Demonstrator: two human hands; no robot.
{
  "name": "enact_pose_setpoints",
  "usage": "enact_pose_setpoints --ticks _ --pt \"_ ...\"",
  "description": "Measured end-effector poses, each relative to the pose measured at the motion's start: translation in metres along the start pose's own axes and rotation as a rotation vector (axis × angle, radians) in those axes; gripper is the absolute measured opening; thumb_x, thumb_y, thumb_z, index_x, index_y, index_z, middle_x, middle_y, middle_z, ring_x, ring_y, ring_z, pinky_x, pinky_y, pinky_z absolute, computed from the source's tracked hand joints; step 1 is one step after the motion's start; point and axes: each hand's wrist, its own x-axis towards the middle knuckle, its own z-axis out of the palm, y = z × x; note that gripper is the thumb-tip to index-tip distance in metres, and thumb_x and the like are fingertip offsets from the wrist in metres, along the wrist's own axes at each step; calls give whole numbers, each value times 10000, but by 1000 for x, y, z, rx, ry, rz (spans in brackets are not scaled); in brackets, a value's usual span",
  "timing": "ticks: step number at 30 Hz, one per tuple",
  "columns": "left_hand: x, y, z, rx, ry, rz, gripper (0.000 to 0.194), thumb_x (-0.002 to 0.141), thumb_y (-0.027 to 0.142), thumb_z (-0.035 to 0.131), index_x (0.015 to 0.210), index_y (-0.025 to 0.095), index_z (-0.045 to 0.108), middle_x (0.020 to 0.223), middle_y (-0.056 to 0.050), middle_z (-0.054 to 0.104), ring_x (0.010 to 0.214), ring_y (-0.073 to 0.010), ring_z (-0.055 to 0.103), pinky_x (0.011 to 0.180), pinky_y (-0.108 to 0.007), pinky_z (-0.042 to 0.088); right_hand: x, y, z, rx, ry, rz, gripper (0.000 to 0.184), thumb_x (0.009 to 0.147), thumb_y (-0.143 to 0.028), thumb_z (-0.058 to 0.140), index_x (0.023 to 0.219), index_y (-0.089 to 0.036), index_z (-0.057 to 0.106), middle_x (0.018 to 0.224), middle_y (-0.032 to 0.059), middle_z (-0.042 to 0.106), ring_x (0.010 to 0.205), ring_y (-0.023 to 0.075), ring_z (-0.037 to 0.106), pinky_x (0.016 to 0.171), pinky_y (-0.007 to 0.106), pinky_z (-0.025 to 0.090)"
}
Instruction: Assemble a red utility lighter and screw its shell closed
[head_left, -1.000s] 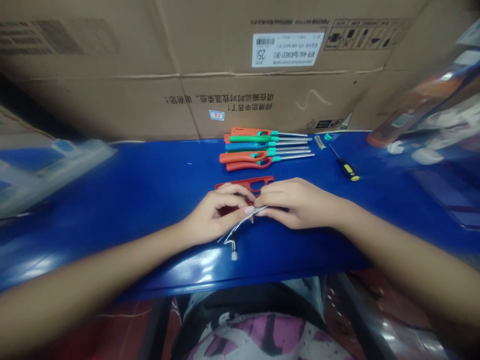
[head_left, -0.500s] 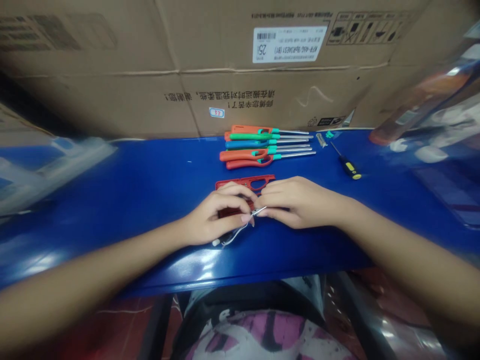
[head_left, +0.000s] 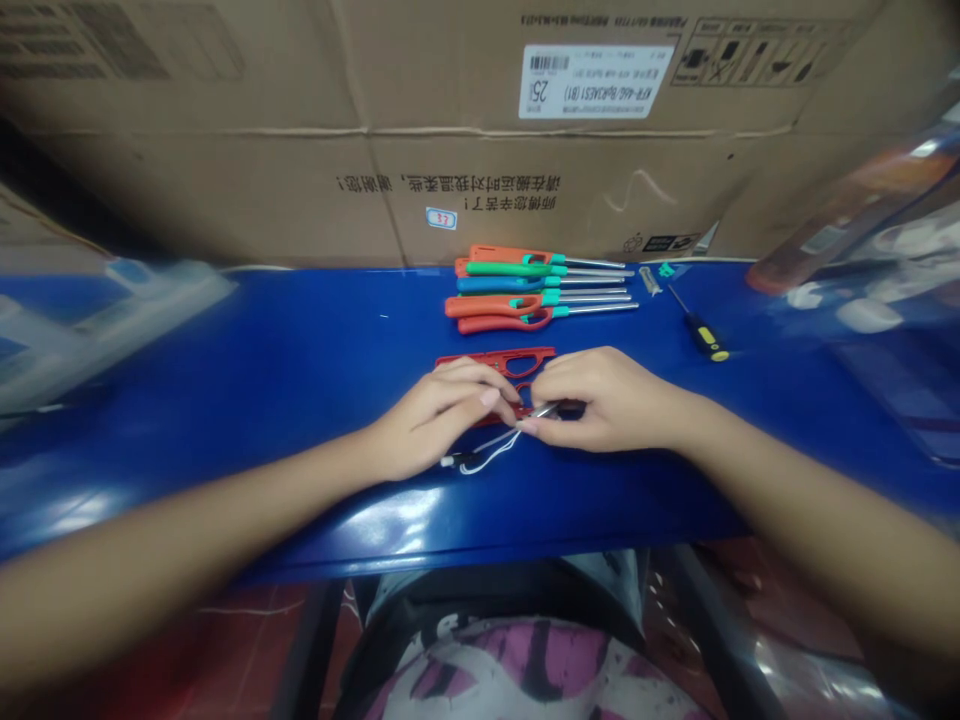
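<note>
My right hand pinches a short metal tube between thumb and fingers. Thin white wires trail from it to a small black part with a white end, which lies below my left hand. The left fingers are spread, thumb lifted, and their tips hang close to the tube's left end. Under them is a red lighter shell piece, mostly covered. Just beyond the fingers lies an opened red lighter shell half with a trigger loop.
Several long-nosed lighters in orange, red, green and blue lie behind my hands. A black and yellow screwdriver and small green bits are to their right. A cardboard box stands along the back of the blue table.
My left thumb has lifted off the metal tube and wires. The tube now sits in my right hand, moved slightly right, and the wires and black part show more fully.
</note>
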Motion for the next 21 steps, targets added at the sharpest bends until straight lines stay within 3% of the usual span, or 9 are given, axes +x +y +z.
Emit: enact_pose_setpoints --ticks 3,7,11,16,21 --pt "0 -3 -2 44 82 -60 444 1077 244 322 975 185 751 1036 -60 750 1024 -185 666 987 -355 473 -2 8 -10 -5 -14 101 389 923 -425 589 620 -192 518 579 -48 461 546 83 418 558 255 275" --pt "-2 -7 -3 241 82 -40 205 984 292 570 1034 180 734 1020 -58 755 973 -207 666 914 -359 499 -6 24 -23 18 -41 204 415 922 -463 578 612 -195 512 552 -61 403 523 80 354 528 254 257" --pt "-3 -6 -3 360 48 17 217 943 272 624 1109 173 724 1061 -76 735 978 -215 653 903 -366 503 -9 37 -30 45 3 267 457 931 -497 548 595 -192 495 546 -66 338 530 81 321 516 249 257" --pt "-2 -5 -2 315 47 8 254 1018 230 505 1158 177 710 1085 -76 716 1002 -201 629 914 -350 489 -6 33 -28 100 94 219 452 941 -476 540 595 -190 479 552 -67 322 530 79 312 505 241 259" --pt "-1 -5 1 213 34 -58 236 1030 251 494 957 168 702 934 -44 715 908 -177 622 873 -318 478 -5 24 -26 78 119 145 424 943 -431 555 602 -187 493 544 -69 345 518 73 312 506 239 264"
